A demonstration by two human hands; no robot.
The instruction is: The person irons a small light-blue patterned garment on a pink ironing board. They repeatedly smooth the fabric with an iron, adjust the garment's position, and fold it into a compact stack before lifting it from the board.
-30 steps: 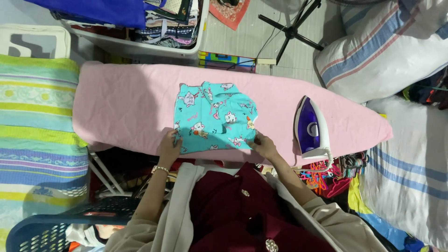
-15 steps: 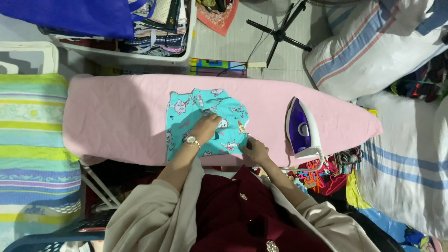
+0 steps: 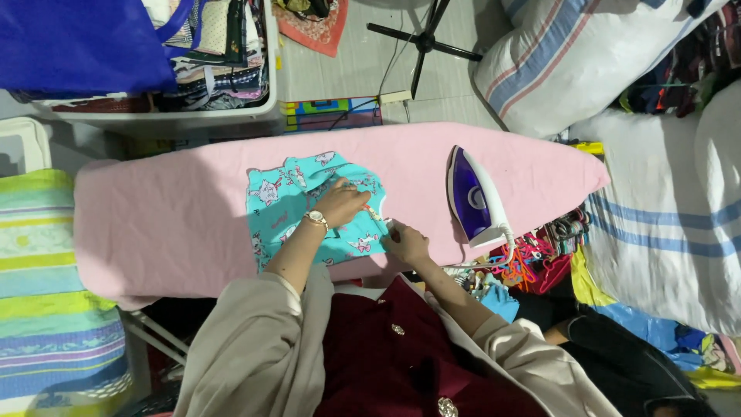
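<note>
Pink ironing board (image 3: pixel 177 224) carries a turquoise printed garment (image 3: pixel 287 202); left hand (image 3: pixel 340 202) presses flat while right hand (image 3: pixel 406 242) pinches its edge—keep the fold taut and smooth, well apart from the iron (image 3: pixel 472 197).

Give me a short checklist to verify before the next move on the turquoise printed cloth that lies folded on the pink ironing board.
1. Turquoise printed cloth lies fully on the pink ironing board: ok.
2. Left hand rests flat on top of the cloth: ok.
3. Right hand holds the cloth's near right edge: ok.
4. Purple and white iron stands apart from both hands and from the cloth: ok.
5. Iron is switched off or cool: cannot tell.
6. Iron's white cord hangs off the board's near edge beside the right arm: not ok.
</note>
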